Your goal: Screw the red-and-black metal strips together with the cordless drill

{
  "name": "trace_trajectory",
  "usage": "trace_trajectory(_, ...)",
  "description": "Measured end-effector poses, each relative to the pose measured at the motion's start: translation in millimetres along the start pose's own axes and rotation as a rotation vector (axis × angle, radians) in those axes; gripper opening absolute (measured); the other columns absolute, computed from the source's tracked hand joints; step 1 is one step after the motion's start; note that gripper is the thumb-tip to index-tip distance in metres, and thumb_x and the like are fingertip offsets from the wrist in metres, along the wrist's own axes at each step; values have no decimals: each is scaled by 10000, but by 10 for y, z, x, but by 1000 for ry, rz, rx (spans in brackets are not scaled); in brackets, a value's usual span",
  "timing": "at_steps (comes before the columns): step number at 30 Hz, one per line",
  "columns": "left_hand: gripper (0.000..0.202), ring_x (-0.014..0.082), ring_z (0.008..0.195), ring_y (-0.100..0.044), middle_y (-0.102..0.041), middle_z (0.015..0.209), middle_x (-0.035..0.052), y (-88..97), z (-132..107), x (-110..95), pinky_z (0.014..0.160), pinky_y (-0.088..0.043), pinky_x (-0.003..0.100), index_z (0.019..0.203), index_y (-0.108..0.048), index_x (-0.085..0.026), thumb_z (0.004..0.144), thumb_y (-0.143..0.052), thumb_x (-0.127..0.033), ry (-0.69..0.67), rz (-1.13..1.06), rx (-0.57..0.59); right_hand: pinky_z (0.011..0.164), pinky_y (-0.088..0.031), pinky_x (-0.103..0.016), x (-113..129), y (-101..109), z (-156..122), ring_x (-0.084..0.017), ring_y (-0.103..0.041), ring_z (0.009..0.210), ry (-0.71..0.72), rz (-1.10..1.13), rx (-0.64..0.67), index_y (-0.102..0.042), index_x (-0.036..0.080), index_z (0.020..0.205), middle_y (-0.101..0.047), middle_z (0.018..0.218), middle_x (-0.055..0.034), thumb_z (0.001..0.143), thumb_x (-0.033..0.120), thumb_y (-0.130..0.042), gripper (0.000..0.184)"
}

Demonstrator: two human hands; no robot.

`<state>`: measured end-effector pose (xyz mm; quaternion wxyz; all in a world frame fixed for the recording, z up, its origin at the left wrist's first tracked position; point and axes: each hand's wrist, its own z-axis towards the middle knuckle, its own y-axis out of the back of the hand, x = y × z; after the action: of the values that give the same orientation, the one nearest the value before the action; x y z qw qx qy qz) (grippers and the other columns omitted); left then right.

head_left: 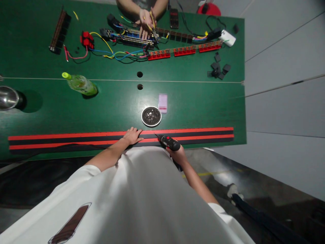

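Observation:
A long red and black rail [76, 139] lies along the near edge of the green table [50, 112]. My left hand [132, 135] rests flat on the rail near its middle, fingers stretched out. My right hand [177, 155] grips a black and red electric screwdriver [169, 142], its tip touching the rail just right of my left hand. A round dish of small dark screws [151, 116] sits just behind the rail.
A green bottle [80, 84] lies at the left, a metal bowl [8, 97] at the left edge. Across the table another person's hands [146, 23] work among coloured wires and red terminal strips [184, 51]. Black parts [218, 69] lie far right.

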<state>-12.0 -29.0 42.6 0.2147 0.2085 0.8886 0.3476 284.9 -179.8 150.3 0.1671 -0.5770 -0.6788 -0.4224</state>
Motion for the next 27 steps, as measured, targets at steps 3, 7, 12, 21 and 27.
trace_trajectory(3, 721, 402, 1248, -510, -643, 1310, 236, 6, 41, 19, 982, -447, 471, 1572, -509, -210, 1019, -445, -668, -5, -16, 20, 692, -626, -334, 14, -16, 3, -223, -739, 731, -18, -10, -15, -734, 217, 1138, -781, 851, -23, 757, 301, -758, 391)
trace_trajectory(7, 716, 399, 1235, -517, -666, 1272, 228, 31, 82, 26, 965, -456, 456, 1532, -552, -223, 1009, -437, -699, -5, -28, 53, 740, -630, -346, 22, -30, 6, -228, -753, 777, -22, -24, -43, -744, 220, 1141, -797, 907, -38, 749, 279, -766, 397)
trace_trajectory(12, 746, 393, 1229, -521, -672, 1262, 225, 20, 103, 31, 972, -447, 451, 1611, -491, -259, 1002, -470, -689, -7, -47, 47, 870, -616, -362, 52, -27, 2, -246, -760, 942, 20, -42, -53, -748, 205, 1111, -809, 1051, -80, 746, 271, -762, 371)
trace_trajectory(21, 762, 384, 1208, -531, -685, 1248, 212, 1, 115, 43, 986, -428, 443, 1644, -460, -287, 996, -490, -686, -16, -91, 41, 688, -591, -326, 50, -33, -7, -214, -718, 728, -23, -26, -19, -730, 205, 1159, -799, 935, -51, 757, 327, -757, 421)
trace_trajectory(27, 759, 391, 1198, -537, -691, 1241, 215, 6, 113, 38, 983, -429, 451, 1648, -457, -286, 1000, -480, -681, -21, -95, 37, 689, -590, -331, 59, -59, -3, -217, -716, 719, -12, -41, -25, -732, 204, 1138, -795, 936, -52, 762, 333, -763, 399)
